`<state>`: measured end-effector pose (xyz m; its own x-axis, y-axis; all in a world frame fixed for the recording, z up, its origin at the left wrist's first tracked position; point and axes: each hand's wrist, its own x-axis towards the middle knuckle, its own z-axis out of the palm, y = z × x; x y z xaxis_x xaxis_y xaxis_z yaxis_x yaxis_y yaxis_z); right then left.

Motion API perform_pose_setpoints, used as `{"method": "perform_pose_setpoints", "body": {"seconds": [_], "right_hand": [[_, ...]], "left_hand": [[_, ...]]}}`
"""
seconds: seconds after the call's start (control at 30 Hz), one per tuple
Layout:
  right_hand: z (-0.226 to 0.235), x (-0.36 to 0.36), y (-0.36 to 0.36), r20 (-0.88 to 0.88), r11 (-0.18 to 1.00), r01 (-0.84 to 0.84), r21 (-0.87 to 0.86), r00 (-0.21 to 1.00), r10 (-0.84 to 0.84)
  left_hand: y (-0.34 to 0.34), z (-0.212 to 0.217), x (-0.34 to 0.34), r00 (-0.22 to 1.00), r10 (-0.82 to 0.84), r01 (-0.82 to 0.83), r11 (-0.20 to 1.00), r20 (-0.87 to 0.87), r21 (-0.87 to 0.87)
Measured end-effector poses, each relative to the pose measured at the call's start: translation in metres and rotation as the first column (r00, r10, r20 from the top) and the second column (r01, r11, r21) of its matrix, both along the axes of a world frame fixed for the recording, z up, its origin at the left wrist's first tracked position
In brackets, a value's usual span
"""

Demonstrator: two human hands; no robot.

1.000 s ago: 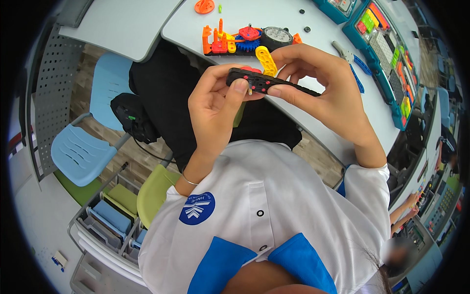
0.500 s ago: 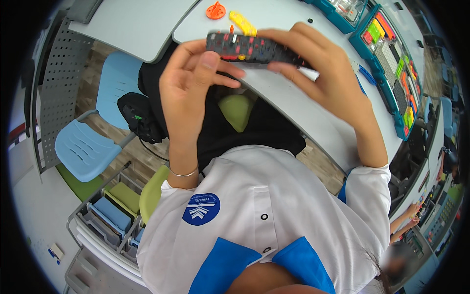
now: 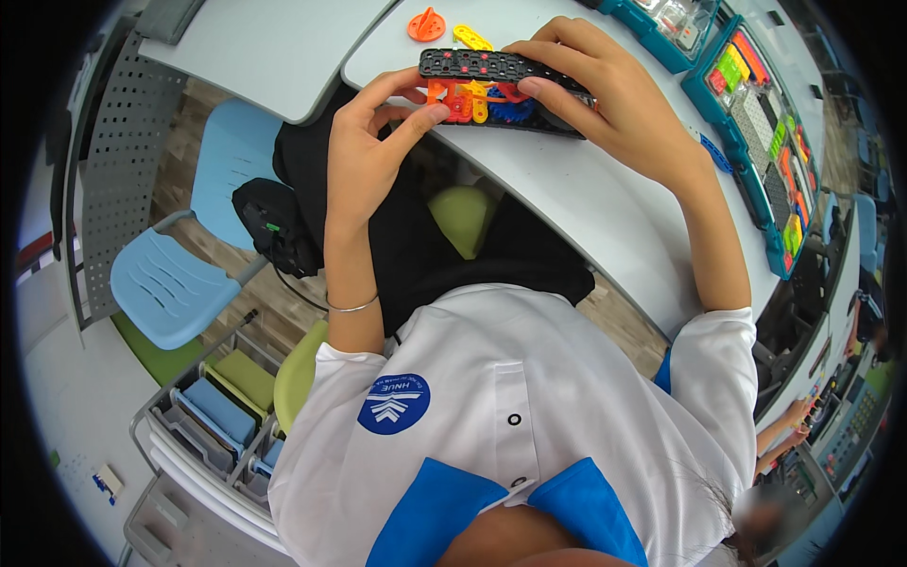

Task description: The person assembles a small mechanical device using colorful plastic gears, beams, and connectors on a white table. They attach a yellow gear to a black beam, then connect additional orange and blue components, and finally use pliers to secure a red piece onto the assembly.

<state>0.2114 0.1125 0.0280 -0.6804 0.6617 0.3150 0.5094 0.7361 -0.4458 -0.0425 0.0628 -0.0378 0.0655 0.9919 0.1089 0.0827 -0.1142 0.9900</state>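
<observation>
Clasping the black plate (image 3: 463, 64) with right grip (image 3: 631, 118), orange block (image 3: 459, 107) with left grip (image 3: 364, 156)

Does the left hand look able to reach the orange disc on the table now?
Probably yes: the orange disc lies just beyond the left hand, with bare table between them. The thumb touches orange parts, so it may need to come away first.

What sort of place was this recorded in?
Probably a classroom or teaching workshop: an open teal case of colourful plastic building parts, a light blue chair beside the tables, and another person's arms further off.
</observation>
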Motion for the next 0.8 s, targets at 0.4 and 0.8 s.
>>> {"method": "perform_pose_setpoints", "body": {"seconds": [0.4,0.8], "right_hand": [[0.000,0.006,-0.006,0.033,0.998,-0.027,-0.049,0.999,0.029],[-0.006,0.006,-0.009,0.059,0.999,-0.003,-0.032,0.998,0.005]], "left_hand": [[0.001,-0.009,0.005,0.995,-0.020,0.005,0.987,0.094,0.161],[0.001,-0.013,0.002,0.998,-0.013,-0.002,0.974,0.062,0.227]]}}
